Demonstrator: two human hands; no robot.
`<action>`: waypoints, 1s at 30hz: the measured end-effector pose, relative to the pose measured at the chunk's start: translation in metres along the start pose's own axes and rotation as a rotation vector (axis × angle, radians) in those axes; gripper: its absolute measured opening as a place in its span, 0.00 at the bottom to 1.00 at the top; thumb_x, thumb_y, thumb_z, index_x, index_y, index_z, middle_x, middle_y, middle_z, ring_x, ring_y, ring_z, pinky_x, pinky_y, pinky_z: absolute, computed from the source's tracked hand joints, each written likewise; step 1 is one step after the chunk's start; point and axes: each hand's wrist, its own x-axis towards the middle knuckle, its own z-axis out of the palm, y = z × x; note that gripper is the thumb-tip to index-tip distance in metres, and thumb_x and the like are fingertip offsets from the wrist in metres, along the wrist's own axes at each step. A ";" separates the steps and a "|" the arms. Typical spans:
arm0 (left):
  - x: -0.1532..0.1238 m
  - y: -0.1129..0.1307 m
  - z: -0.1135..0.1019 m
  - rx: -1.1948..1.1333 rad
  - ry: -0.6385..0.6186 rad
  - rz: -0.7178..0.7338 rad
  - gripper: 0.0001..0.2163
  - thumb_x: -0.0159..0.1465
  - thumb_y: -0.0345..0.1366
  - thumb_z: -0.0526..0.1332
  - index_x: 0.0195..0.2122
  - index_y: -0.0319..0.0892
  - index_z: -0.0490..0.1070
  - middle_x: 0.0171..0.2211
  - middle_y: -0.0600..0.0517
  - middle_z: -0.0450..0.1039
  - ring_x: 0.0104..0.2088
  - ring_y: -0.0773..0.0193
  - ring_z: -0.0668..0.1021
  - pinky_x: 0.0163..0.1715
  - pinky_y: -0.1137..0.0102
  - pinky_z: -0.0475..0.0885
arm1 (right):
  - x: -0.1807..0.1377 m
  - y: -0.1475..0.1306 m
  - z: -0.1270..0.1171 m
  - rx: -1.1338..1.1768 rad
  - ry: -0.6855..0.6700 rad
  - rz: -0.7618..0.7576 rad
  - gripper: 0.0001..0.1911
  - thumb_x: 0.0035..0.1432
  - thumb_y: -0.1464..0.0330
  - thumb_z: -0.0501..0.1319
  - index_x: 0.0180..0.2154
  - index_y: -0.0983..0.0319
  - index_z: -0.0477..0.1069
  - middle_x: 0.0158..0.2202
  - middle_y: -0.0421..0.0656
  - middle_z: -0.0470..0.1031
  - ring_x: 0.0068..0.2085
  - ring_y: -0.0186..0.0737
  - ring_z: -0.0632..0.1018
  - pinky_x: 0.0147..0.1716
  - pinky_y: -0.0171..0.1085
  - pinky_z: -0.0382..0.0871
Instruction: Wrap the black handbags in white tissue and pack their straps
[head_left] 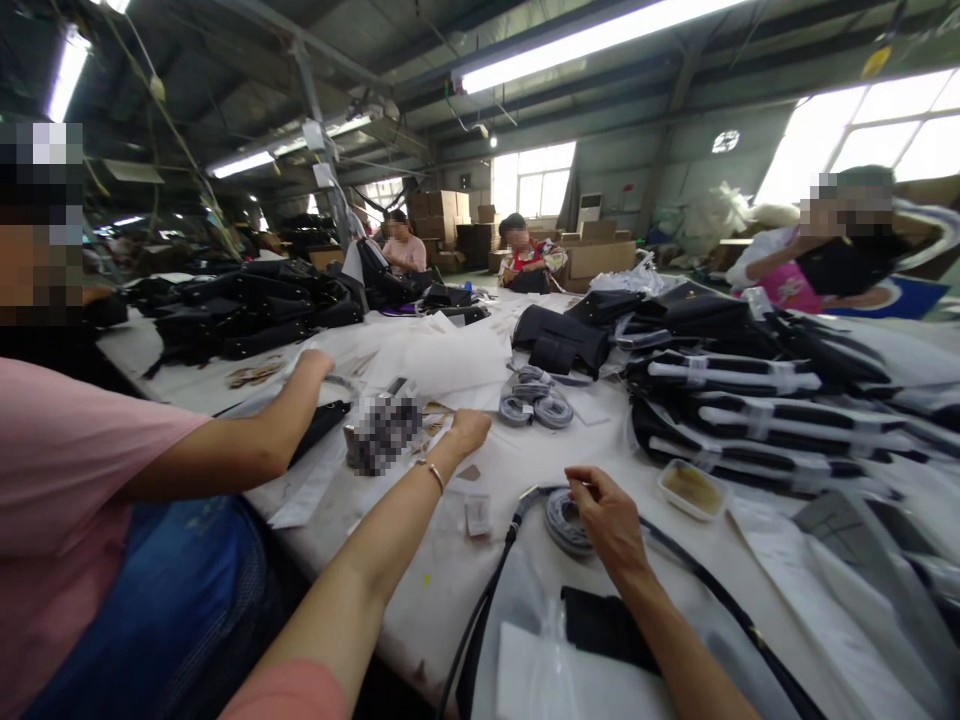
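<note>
My left hand [471, 430], with a bracelet at the wrist, reaches over the table beside small gold-coloured pieces [435, 424] and white paper sheets [442, 358]. Its fingers are curled under, hiding what they hold, if anything. Closer to me, my right hand [609, 515] is over a coiled grey wrapped strap [564, 522]. The fingers there are bent, tips close together; whatever lies between them is too small to make out. A black strap [712, 570] with metal fittings curves around the coil. Below it lies a black bag [607, 625], partly under clear plastic and white sheeting.
More coiled straps [536, 398] lie mid-table. Black bags with wrapped handles [750, 415] are stacked at right, behind a plastic tub [691, 490]. At left, a co-worker's arm [289, 430] reaches across the table near another black bag pile [255, 305]. Other people sit beyond.
</note>
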 end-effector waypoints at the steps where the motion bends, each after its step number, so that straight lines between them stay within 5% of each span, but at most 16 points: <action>1: 0.001 -0.001 0.001 0.001 0.003 0.006 0.17 0.68 0.41 0.61 0.54 0.40 0.67 0.52 0.45 0.70 0.48 0.56 0.76 0.46 0.56 0.75 | 0.000 0.000 0.000 0.003 -0.002 0.002 0.19 0.52 0.55 0.57 0.38 0.59 0.76 0.34 0.45 0.81 0.34 0.47 0.81 0.35 0.42 0.72; 8: 0.001 -0.009 0.003 -0.025 0.081 -0.016 0.16 0.68 0.41 0.61 0.54 0.39 0.68 0.52 0.45 0.70 0.47 0.57 0.76 0.46 0.57 0.75 | -0.001 -0.003 0.001 0.035 -0.008 0.010 0.18 0.51 0.55 0.58 0.37 0.60 0.76 0.31 0.44 0.80 0.32 0.46 0.81 0.32 0.41 0.73; 17: -0.033 -0.026 -0.009 -0.191 0.357 0.066 0.09 0.68 0.33 0.57 0.44 0.41 0.76 0.46 0.46 0.77 0.49 0.59 0.76 0.51 0.66 0.69 | -0.002 -0.005 0.003 0.018 -0.013 -0.014 0.18 0.52 0.55 0.57 0.37 0.60 0.76 0.29 0.44 0.79 0.29 0.45 0.79 0.32 0.41 0.72; 22: -0.045 -0.014 -0.001 -0.287 0.309 0.224 0.08 0.64 0.34 0.61 0.41 0.46 0.79 0.42 0.53 0.80 0.41 0.65 0.79 0.43 0.75 0.71 | -0.003 -0.005 0.001 0.006 -0.016 0.001 0.18 0.52 0.55 0.57 0.37 0.60 0.76 0.29 0.43 0.79 0.30 0.45 0.79 0.34 0.41 0.71; 30: -0.039 -0.020 0.009 -0.192 0.122 0.216 0.09 0.55 0.30 0.66 0.38 0.45 0.80 0.37 0.50 0.81 0.39 0.59 0.80 0.39 0.72 0.72 | -0.002 -0.002 0.001 0.006 -0.016 -0.001 0.18 0.51 0.55 0.57 0.37 0.60 0.76 0.28 0.43 0.79 0.29 0.45 0.79 0.33 0.41 0.71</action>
